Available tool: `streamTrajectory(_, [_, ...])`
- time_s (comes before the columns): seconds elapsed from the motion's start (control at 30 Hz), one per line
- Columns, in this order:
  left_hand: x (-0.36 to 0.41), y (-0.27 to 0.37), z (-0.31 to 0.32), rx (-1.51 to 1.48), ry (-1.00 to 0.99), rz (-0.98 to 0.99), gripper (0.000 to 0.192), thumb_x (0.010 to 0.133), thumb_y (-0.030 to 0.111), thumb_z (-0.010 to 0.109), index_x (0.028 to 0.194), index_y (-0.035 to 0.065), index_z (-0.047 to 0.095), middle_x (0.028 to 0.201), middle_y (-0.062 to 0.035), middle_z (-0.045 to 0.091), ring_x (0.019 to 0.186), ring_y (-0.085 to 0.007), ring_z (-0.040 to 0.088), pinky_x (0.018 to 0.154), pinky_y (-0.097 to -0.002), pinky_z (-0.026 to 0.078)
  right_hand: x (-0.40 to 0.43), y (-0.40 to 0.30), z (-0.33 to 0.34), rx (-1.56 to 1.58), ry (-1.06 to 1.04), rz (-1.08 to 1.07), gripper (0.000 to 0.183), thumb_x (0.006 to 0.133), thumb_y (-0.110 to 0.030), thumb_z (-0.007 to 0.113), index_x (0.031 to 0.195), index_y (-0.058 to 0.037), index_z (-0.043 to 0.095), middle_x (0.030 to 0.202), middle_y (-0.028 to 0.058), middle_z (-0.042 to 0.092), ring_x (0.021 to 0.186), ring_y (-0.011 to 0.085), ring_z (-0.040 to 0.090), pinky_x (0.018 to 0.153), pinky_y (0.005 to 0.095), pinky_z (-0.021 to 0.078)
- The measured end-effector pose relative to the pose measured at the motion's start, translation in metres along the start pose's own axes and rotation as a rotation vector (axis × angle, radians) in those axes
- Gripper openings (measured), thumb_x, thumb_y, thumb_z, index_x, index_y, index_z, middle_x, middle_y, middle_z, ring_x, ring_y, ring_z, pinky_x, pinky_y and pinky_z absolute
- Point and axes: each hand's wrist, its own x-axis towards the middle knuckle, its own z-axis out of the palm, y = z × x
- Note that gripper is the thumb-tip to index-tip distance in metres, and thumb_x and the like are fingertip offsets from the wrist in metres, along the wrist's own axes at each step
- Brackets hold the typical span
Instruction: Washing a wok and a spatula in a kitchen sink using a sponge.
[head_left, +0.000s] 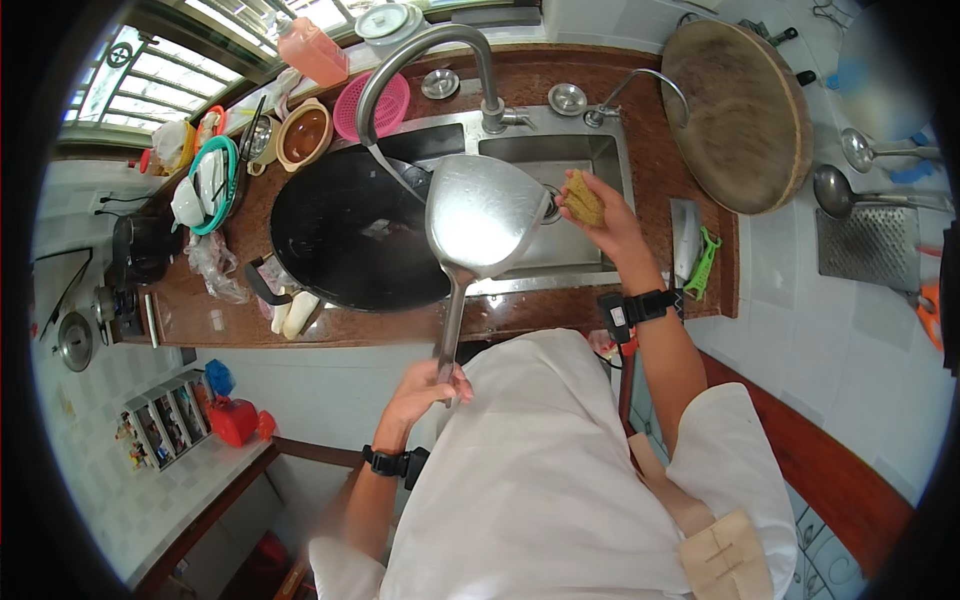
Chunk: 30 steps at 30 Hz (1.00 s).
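My left hand grips the handle of a wide metal wok spatula, whose blade is tilted up over the sink. In my right hand is a yellow-brown sponge, held just right of the blade above the sink basin. A large black wok lies left of the spatula, covering much of the sink's left side. Water runs from the curved metal faucet towards the wok, passing behind the blade's left edge. Part of the wok is hidden by the spatula.
A round wooden chopping board leans at the right, near a cleaver and a green peeler. At the left stand a teal basket of dishes and a brown bowl. A pink colander sits behind the wok.
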Motion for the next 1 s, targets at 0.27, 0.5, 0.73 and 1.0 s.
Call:
streamTrajectory(0.27, [-0.001,0.022,0.004,0.094,-0.01,-0.001,0.019,0.073,0.014,0.069,0.084,0.0014,0.061,0.083,-0.0109,0.066,0.079,-0.0203,0.062,0.071,-0.0313,0.047,0.0,0.0,0.007,-0.199,0.07,-0.052,0.027,0.09,-0.015,0.055,0.112,0.0,0.058,0.092,0.0095,0.062,0.077,0.0161,0.06,0.062,0.0245,0.049])
streamTrajectory(0.5, [-0.001,0.027,-0.001,0.121,0.017,0.081,0.019,0.076,0.01,0.066,0.091,0.0008,0.059,0.085,-0.0114,0.066,0.081,-0.0196,0.062,0.072,-0.0328,0.048,0.005,-0.001,0.014,-0.32,0.067,-0.05,0.021,0.09,-0.018,0.058,0.101,-0.0006,0.061,0.074,0.003,0.057,0.056,0.0078,0.051,0.043,0.0187,0.036])
streamTrajectory(0.73, [0.018,0.003,-0.006,0.138,0.304,0.0,0.019,0.084,0.019,0.063,0.088,0.0017,0.058,0.072,-0.0067,0.063,0.06,-0.0118,0.059,0.054,-0.0231,0.045,0.011,-0.017,0.083,-0.268,0.051,-0.067,0.048,0.092,-0.038,0.051,0.053,-0.0143,0.035,0.047,-0.0024,0.034,0.039,0.007,0.034,0.034,0.0204,0.0227])
streamTrajectory(1.0, [0.044,-0.012,0.005,0.18,0.241,0.009,0.018,0.086,0.021,0.063,0.078,0.0062,0.058,0.067,-0.0008,0.06,0.053,-0.0063,0.053,0.043,-0.0197,0.033,0.028,0.005,0.127,-0.295,-0.16,0.002,0.047,0.093,-0.026,0.045,0.051,-0.016,0.026,0.046,-0.0018,0.026,0.038,0.0102,0.026,0.036,0.0252,0.0201])
